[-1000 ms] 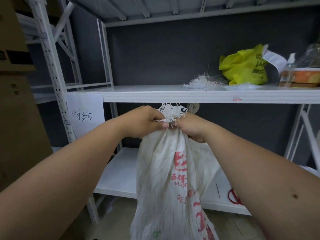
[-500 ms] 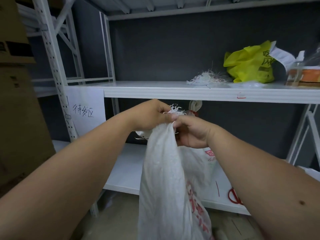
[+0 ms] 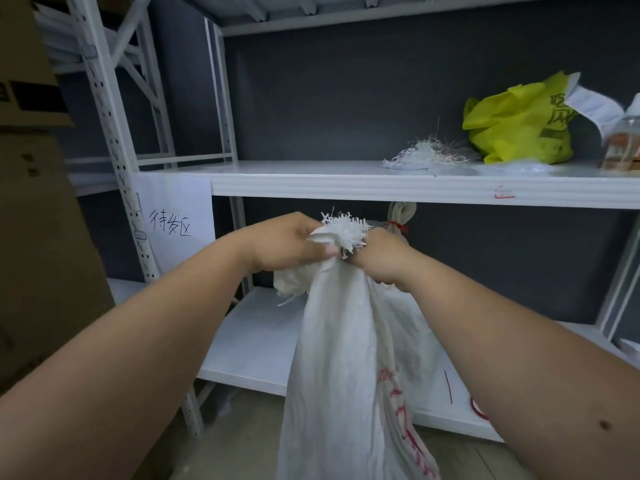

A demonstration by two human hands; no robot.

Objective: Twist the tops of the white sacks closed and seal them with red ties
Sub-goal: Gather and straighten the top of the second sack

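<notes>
A white woven sack [image 3: 343,375] with red print hangs in front of me, reaching down toward the floor. Its frayed top [image 3: 343,228] sticks up between my hands. My left hand [image 3: 291,242] grips the gathered neck from the left, my right hand [image 3: 379,254] grips it from the right, and the two hands touch. Behind my right hand a second white sack [image 3: 401,213] stands on the lower shelf with a red tie [image 3: 398,226] around its neck. Loose red ties [image 3: 479,408] lie on the lower shelf at the right, partly hidden by my right arm.
A white metal rack holds a middle shelf [image 3: 381,185] with a yellow bag [image 3: 519,126] and a heap of white threads [image 3: 424,155]. A paper label [image 3: 173,220] hangs on the left post. Cardboard boxes [image 3: 38,202] stand at the left.
The sack has turned, so its red print has swung from the front round to the right side. Both hands have regripped the neck, and the frayed top shows above them again.
</notes>
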